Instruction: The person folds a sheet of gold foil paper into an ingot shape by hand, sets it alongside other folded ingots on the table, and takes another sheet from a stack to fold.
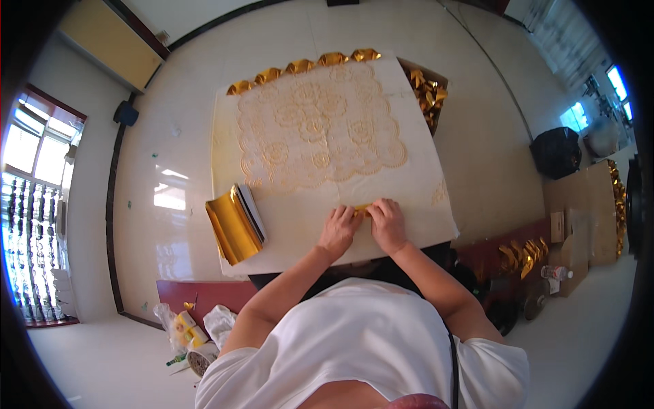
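Both hands sit close together at the near edge of the bench [422,170], which is covered with a cream cloth bearing a gold lace-like flower pattern. The left hand [338,230] and the right hand [387,223] press down on a small piece of shiny gold foil paper [362,208]. It lies flat on the cloth between the fingertips, and only a narrow strip of it shows. The fingers of both hands are curled over it, pinching and flattening it rather than lifting it; how many layers are folded under them cannot be told.

Judging from this, the step in hand is creasing the foil. To do it well, the edges should be lined up before pressure is put on, one hand should pin the paper while the other runs along the fold, and the pressure should stay even, since thin foil likely wrinkles and tears easily.

To the left, near the bench edge, lies a stack of gold foil sheets [235,225], well apart from the hands. Along the far edge of the bench runs a row of folded gold paper ingot shapes [303,66], and a cardboard box of more folded gold pieces [427,92] stands at the far right corner.
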A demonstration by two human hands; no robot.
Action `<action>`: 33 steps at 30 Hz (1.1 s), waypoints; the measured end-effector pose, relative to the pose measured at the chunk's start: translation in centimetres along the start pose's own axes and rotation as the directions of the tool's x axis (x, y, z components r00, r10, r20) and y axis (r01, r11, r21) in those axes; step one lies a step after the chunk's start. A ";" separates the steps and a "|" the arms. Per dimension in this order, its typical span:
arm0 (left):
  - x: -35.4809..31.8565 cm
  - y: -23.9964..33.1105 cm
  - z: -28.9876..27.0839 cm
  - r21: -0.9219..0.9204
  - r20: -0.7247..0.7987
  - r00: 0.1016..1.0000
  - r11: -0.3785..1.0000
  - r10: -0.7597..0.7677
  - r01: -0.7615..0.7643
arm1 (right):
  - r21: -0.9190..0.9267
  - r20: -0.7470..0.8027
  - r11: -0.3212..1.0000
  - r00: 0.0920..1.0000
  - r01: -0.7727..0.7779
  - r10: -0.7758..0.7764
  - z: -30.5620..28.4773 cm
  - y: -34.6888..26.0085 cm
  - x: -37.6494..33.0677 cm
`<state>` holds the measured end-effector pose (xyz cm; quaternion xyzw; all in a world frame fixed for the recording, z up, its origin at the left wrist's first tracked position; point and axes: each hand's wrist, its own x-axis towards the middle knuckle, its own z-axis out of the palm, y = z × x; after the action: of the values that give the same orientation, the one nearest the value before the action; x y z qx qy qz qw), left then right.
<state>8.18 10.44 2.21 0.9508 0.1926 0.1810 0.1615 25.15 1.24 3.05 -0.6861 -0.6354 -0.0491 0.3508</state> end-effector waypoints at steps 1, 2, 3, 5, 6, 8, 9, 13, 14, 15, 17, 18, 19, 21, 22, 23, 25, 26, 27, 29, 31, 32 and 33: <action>-0.1 0.0 -0.1 0.002 -0.007 1.000 1.000 0.007 -0.007 | 0.021 0.005 1.000 1.000 -0.016 0.016 0.3 0.0 0.1; -0.3 0.0 0.0 -0.014 -0.014 1.000 1.000 0.002 -0.002 | 0.043 0.013 0.998 0.999 -0.034 0.033 0.6 0.1 0.2; -0.4 0.1 0.0 -0.031 -0.018 1.000 1.000 -0.003 0.002 | 0.072 0.029 0.996 0.998 -0.057 0.055 0.8 0.1 0.3; -1.0 0.3 0.2 -0.011 -0.055 0.998 1.000 0.014 -0.015 | 0.071 0.077 0.996 0.996 -0.052 0.046 0.8 0.2 0.1; -1.2 0.3 0.4 -0.016 -0.069 0.998 1.000 0.013 -0.014 | 0.081 0.115 0.994 0.992 -0.068 0.058 0.7 0.3 -0.2; -1.8 0.3 0.8 -0.004 -0.084 0.996 1.000 0.013 -0.013 | 0.070 0.091 0.998 0.996 -0.007 0.001 0.5 0.1 -1.0; -2.1 0.3 0.9 -0.004 -0.089 0.996 1.000 0.008 -0.008 | 0.072 0.089 0.997 0.996 0.011 -0.017 0.3 0.0 -1.5; -2.6 0.2 1.2 -0.021 -0.046 0.999 1.000 -0.007 0.006 | 0.051 0.165 0.998 0.985 0.034 -0.042 -0.5 -0.5 -3.4; -2.6 0.2 1.1 -0.023 -0.036 0.999 1.000 -0.002 0.001 | 0.047 0.187 0.998 0.981 0.033 -0.041 -0.6 -0.6 -3.7; -2.5 0.1 1.0 -0.024 -0.027 1.000 1.000 0.006 -0.006 | 0.046 0.208 0.999 0.977 0.026 -0.036 -0.7 -0.7 -3.9; -2.7 0.3 0.4 -0.059 0.030 1.000 0.998 -0.002 0.004 | 0.040 0.234 0.999 0.972 0.026 -0.035 -0.8 -0.9 -4.3; -2.8 0.4 0.0 -0.085 0.041 0.999 0.996 0.000 0.003 | 0.042 0.246 0.999 0.969 0.017 -0.027 -0.9 -1.0 -4.4; -2.8 0.4 -0.2 -0.066 0.090 0.996 0.998 -0.005 0.011 | 0.028 0.248 0.999 0.968 0.020 -0.027 -0.8 -1.0 -4.4; -3.0 0.6 -0.7 -0.045 0.168 0.985 0.998 -0.024 0.032 | 0.012 0.256 1.000 0.967 0.010 -0.013 -0.7 -1.1 -4.4; -3.0 0.7 -0.9 -0.043 0.172 0.985 0.999 -0.017 0.025 | 0.005 0.264 1.000 0.964 0.016 -0.017 -0.5 -1.1 -4.5; -3.0 0.7 -0.9 -0.039 0.186 0.982 0.999 -0.018 0.025 | -0.003 0.268 1.000 0.963 0.022 -0.020 -0.4 -1.0 -4.4; -2.9 0.7 -0.9 -0.034 0.192 0.981 0.999 -0.015 0.022 | -0.002 0.280 1.000 0.960 0.029 -0.027 -0.1 -0.7 -4.4; -2.8 0.7 -0.9 -0.032 0.190 0.982 0.999 -0.013 0.019 | 0.008 0.287 1.000 0.957 0.027 -0.029 0.0 -0.6 -4.5; -2.8 0.7 -0.9 -0.027 0.213 0.977 0.999 -0.027 0.033 | 0.020 0.294 1.000 0.955 0.024 -0.028 0.1 -0.6 -4.6; -2.7 0.7 -0.7 -0.044 0.186 0.982 0.998 -0.030 0.039 | 0.005 0.300 1.000 0.953 0.029 -0.029 0.3 -0.4 -4.8; -2.5 0.8 -0.1 -0.069 0.167 0.986 0.997 -0.030 0.042 | -0.014 0.302 0.999 0.953 0.034 -0.028 0.4 -0.3 -5.0; -2.3 0.8 0.3 -0.087 0.147 0.989 0.996 -0.020 0.033 | -0.024 0.300 0.999 0.953 0.037 -0.028 0.5 -0.3 -5.0; -2.2 0.8 0.6 -0.106 0.128 0.992 0.994 -0.013 0.026 | -0.031 0.314 0.999 0.949 0.030 -0.019 0.6 -0.3 -5.1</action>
<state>6.75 8.63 1.33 0.9484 0.1812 0.1288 0.2259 23.74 -2.70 0.14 -0.6833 -0.6906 0.0446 0.2326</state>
